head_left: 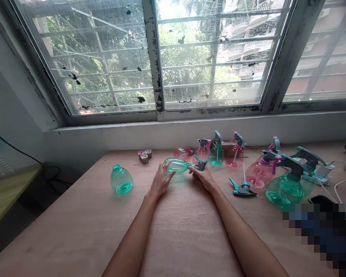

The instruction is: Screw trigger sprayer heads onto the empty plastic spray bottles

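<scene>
A clear green spray bottle [177,165] lies on its side between my hands, its neck pointing right. My left hand [160,180] grips the bottle's body near its base, fingers and thumb around it. At the neck, my right hand [202,177] is closed on the grey and teal spray head [201,165], which sits at the bottle's mouth. Whether the head is screwed tight cannot be made out. Left of my hands stands an open green bottle [121,180] with no spray head. A loose spray head [243,188] with its tube upward rests on the table to the right.
Pink spray bottles [233,156] and a small green one [216,152] stand along the back by the wall. Larger pink [259,173] and green bottles [288,188] are at right, near white cables [338,184]. Small blocks [144,157] lie at the back left.
</scene>
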The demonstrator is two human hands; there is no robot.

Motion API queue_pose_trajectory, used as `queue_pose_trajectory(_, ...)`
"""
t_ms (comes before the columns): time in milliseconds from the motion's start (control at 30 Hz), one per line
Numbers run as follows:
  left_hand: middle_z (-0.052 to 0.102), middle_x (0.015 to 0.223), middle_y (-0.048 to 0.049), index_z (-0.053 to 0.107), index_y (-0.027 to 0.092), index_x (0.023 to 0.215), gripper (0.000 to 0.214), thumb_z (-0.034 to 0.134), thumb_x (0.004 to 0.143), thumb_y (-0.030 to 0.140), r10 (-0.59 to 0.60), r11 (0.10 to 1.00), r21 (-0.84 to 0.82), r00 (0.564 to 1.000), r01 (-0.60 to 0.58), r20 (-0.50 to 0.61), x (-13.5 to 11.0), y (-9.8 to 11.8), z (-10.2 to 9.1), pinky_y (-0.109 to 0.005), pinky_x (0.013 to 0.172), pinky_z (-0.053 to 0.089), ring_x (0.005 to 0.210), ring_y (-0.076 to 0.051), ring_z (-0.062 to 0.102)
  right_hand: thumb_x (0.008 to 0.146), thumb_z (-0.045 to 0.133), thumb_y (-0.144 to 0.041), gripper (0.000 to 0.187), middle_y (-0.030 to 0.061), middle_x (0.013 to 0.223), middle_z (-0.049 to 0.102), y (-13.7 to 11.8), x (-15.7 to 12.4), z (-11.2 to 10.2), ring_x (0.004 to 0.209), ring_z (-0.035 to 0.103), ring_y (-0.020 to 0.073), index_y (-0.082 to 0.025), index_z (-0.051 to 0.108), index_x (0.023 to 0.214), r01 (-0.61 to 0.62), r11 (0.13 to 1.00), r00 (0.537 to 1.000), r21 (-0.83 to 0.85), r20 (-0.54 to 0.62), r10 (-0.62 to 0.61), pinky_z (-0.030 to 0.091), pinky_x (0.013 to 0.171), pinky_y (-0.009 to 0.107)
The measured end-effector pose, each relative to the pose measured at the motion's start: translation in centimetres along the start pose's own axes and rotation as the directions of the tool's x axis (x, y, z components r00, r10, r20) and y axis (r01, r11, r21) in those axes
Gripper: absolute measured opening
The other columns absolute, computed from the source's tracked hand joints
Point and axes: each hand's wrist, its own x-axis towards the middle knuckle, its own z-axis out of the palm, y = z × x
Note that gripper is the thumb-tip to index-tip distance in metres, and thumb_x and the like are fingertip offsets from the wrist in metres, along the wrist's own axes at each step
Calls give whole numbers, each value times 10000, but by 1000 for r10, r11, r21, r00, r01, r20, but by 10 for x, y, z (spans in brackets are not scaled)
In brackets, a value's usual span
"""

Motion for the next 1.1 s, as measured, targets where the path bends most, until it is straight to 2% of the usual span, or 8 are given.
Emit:
queue_pose_trajectory(200, 647, 1250, -102, 562, 179, 1300, 406, 550, 983, 431, -195, 957, -228, 980, 182, -39, 7, -17, 1, -438, 848, 580, 1008, -230, 679, 944, 682, -293, 152, -45, 735, 655, -5, -3, 3, 499, 559, 75, -149, 663, 900, 41, 995, 992, -92, 120, -30, 487, 465, 204)
queue_pose_trajectory(333, 701, 1101, -58, 655, 147, 1126, 340, 587, 961, 437, -202, 932, -303, 979, 200, 24, 8, -20, 3, -431, 857, 571, 964, -230, 689, 937, 691, -282, 152, -54, 710, 635, -6, -4, 1, 510, 563, 79, -146, 663, 875, 34, 994, 990, -100, 142, -20, 494, 477, 208)
queue_pose_trajectory(533, 664, 1276, -92, 632, 173, 1221, 350, 652, 932, 369, -115, 881, -447, 987, 154, 113, 9, -4, 3, -503, 989, 517, 1130, -256, 651, 970, 640, -337, 204, 0, 882, 680, -3, 1, -3, 628, 639, 115, -153, 651, 1056, 30, 998, 999, -57, 46, -27, 555, 554, 257)
queue_pose_trajectory(633, 665, 1241, -96, 582, 179, 1284, 390, 610, 957, 391, -170, 846, -492, 978, 208, 122, 9, -4, -1, -450, 881, 577, 1029, -232, 684, 971, 638, -337, 219, 10, 918, 685, -3, 2, -5, 656, 651, 124, -156, 644, 1094, 27, 999, 998, -37, 53, -25, 565, 572, 268)
queue_pose_trajectory(733, 671, 1157, -86, 552, 177, 1298, 404, 537, 989, 438, -253, 826, -491, 960, 277, 115, 8, -7, -4, -369, 736, 598, 864, -185, 692, 961, 655, -313, 177, 0, 885, 686, -3, 1, -6, 647, 648, 121, -153, 659, 1034, 15, 1000, 994, -27, 113, -12, 565, 581, 269)
queue_pose_trajectory(800, 675, 1119, -73, 572, 172, 1261, 375, 564, 980, 419, -271, 833, -466, 954, 299, 128, 8, -7, -6, -352, 717, 591, 829, -171, 682, 955, 664, -299, 153, -8, 859, 684, -3, 0, -8, 640, 645, 118, -151, 666, 993, 7, 1000, 989, -19, 146, -5, 563, 585, 268)
queue_pose_trajectory(933, 693, 1052, -52, 643, 155, 1132, 281, 644, 939, 358, -236, 855, -418, 948, 308, 214, 6, 3, -9, -375, 767, 586, 859, -181, 682, 957, 661, -302, 168, -3, 881, 682, -3, -1, -10, 663, 651, 125, -152, 658, 1033, 6, 1000, 990, 9, 142, -7, 566, 596, 275)
queue_pose_trajectory(1100, 643, 1288, -94, 604, 180, 1253, 388, 694, 902, 316, -161, 852, -456, 957, 257, 239, 4, 12, -15, -477, 948, 542, 1115, -253, 646, 966, 646, -321, 206, 10, 924, 685, 1, 1, -11, 675, 654, 130, -157, 646, 1090, 12, 1000, 992, 25, 129, -15, 570, 596, 280)
